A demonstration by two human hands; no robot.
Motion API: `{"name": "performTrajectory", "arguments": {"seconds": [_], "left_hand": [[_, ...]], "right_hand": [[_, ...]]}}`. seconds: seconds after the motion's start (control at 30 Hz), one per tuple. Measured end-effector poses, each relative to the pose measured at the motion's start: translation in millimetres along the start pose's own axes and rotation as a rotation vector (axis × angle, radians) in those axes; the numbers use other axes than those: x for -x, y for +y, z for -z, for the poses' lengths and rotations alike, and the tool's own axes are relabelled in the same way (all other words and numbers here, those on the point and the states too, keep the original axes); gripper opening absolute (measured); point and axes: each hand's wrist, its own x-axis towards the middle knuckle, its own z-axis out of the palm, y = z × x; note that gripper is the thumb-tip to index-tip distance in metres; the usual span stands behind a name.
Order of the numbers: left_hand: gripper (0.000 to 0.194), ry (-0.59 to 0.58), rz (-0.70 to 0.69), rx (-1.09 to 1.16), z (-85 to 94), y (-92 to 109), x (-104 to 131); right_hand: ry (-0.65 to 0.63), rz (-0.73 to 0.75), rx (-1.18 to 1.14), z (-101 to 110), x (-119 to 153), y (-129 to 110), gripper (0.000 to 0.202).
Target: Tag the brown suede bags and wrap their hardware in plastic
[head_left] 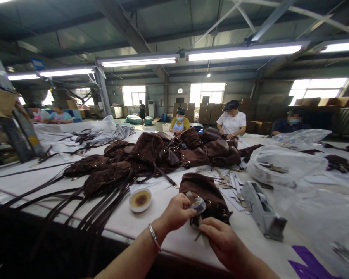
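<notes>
A dark brown drawstring-style bag [202, 186] with metal eyelets lies on the table right in front of me. Over its near side, my left hand [177, 212] pinches a small clear plastic piece [199, 205], with a tan strip [190, 196] beside it. My right hand [219, 236] is closed at the bag's lower edge, thumb and fingers together on a narrow pale strip [200, 221]. The far end of that strip is hard to make out. A silver bracelet [154, 236] circles my left wrist.
A white dish of brownish paste [140, 200] stands left of my hands. To the right are a grey tape dispenser [263, 211], paper strips [235, 190] and clear plastic bags [287, 161]. Brown bags [147, 151] are heaped beyond, straps [101, 213] overhanging the front edge. Several people sit across the table.
</notes>
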Motion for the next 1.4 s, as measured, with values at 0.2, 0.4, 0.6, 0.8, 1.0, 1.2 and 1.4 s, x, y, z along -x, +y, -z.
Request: {"name": "performTrajectory", "arguments": {"seconds": [0.2,0.4,0.6,0.8,1.0,1.2,1.4], "left_hand": [[0.020,-0.076,-0.165,-0.091,-10.8,-1,9],[0.014,-0.178,-0.255,-0.080,-0.6,-5,17],[0.013,-0.160,-0.166,0.055,-1.2,-10,22],[0.008,-0.132,-0.066,0.074,-13.2,-15,24],[0.004,-0.182,-0.157,0.021,-13.9,-17,25],[0.006,-0.178,-0.169,-0.013,-16.7,-19,26],[0.010,-0.128,-0.154,-0.011,-17.8,-20,20]], "right_hand": [[0.071,-0.243,-0.021,12,-50,7,0.023],[0.032,-0.619,-0.344,-6,-55,10,0.016],[0.144,-0.721,-0.584,-19,-47,11,0.015],[-0.049,-0.675,-0.515,0,-57,19,0.038],[-0.236,-0.687,-0.379,13,-73,31,0.014],[-0.373,-0.586,-0.148,15,-84,29,0.009],[-0.255,0.101,0.412,7,-69,10,0.014]]}}
